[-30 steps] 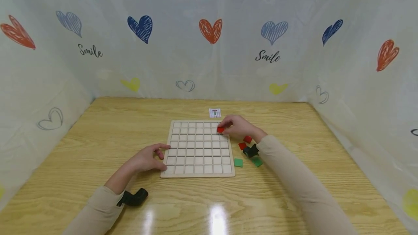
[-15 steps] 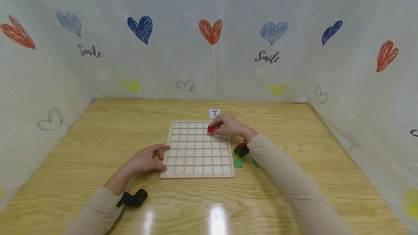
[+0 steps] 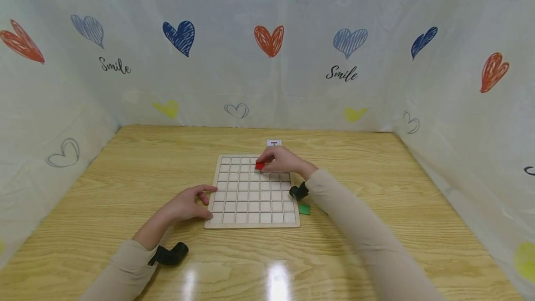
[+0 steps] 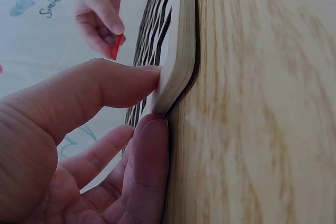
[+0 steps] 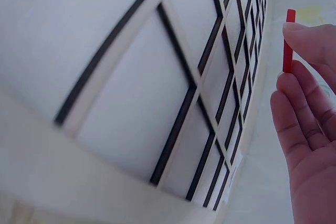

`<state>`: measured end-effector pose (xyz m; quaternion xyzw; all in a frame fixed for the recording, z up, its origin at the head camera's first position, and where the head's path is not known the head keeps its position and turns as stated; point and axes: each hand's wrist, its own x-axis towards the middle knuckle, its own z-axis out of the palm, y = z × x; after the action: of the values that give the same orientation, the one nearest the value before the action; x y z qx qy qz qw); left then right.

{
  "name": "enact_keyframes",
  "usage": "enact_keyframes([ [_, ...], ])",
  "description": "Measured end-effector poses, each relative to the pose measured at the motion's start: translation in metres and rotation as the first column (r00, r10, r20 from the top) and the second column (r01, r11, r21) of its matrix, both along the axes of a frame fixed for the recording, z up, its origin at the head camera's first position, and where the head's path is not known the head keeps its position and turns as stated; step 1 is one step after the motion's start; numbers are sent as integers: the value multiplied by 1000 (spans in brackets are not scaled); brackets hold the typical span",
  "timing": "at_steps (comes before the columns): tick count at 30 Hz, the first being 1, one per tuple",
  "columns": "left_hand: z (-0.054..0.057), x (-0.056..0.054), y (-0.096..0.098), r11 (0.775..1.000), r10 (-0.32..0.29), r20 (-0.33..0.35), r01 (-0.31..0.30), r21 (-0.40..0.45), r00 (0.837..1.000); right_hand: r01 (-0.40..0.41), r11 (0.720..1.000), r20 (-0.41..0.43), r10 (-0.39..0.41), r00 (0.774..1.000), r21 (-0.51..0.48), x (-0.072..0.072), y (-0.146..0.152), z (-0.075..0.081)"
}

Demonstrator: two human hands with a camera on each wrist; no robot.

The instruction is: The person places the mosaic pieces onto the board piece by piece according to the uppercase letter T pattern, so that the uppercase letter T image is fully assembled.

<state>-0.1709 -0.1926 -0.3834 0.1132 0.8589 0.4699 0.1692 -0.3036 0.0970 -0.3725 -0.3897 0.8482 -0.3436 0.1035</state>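
A wooden grid board (image 3: pixel 252 225) with square pale recesses lies flat on the table. My left hand (image 3: pixel 185 204) holds its left edge; in the left wrist view the thumb (image 4: pixel 128 83) presses on the rim near a corner, other fingers low beside it. Thumb and fingers of my right hand (image 3: pixel 282 159) pinch a thin red square tile (image 3: pixel 259 166) above the far rows. In the right wrist view that red tile (image 5: pixel 288 45) is edge-on, apart from the board. A green tile (image 3: pixel 304 209) lies off the board's right edge.
Behind the board lies a small printed card (image 3: pixel 273 142), partly covered by the right hand. Black wrist devices (image 3: pixel 169 254) stick out from both sleeves. A white curtain (image 3: pixel 234 78) with hearts surrounds the table's back and sides.
My right hand has carried the red tile leftward over the board's far rows. Its forearm now hides the red tiles and one green tile on the right. The left hand stays put.
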Motion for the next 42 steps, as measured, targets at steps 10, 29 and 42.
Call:
enact_keyframes([
  [10,0,-1,0,1000,-2,-10,2,-12,1000,-3,1000,45,3,999,5,-1,-18,-3],
  [29,-1,-1,1,999,11,-18,-12,-53,1000,-9,998,60,6,998,55,-6,-41,-8],
  [42,-2,-2,0,998,14,-17,-15,-54,1000,25,989,17,-28,999,144,-9,-52,-9],
])
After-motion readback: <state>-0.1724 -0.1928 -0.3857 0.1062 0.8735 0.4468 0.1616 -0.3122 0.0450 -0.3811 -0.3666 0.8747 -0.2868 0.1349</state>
